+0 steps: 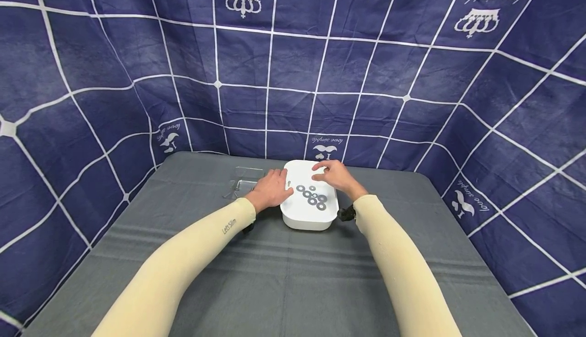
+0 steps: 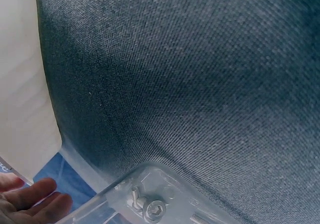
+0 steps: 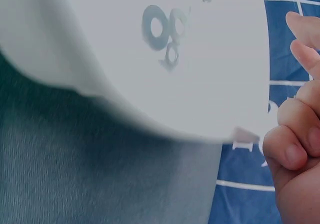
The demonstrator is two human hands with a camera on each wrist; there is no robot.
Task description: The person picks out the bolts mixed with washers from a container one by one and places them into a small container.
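A white box (image 1: 304, 222) with rounded corners stands on the grey cloth, several grey metal washers (image 1: 322, 198) lying on its white surface. My left hand (image 1: 271, 189) is at the box's left side, its fingers extended and holding nothing visible. Close to that thumb is a small metal piece (image 1: 289, 183), too small to identify. Over the box's far right part is my right hand (image 1: 336, 175), thumb and forefinger extended and apart, with nothing visible between them. In the right wrist view, its other fingers (image 3: 287, 146) curl toward the palm. Some washers (image 3: 156, 28) also show there.
Left of the white box sits a clear plastic container (image 1: 244, 187); the left wrist view shows a socket-head bolt (image 2: 154, 210) and other metal hardware in it. Grey cloth (image 1: 293, 286) covers the table. A blue curtain (image 1: 293, 62) with white lines hangs behind and at both sides.
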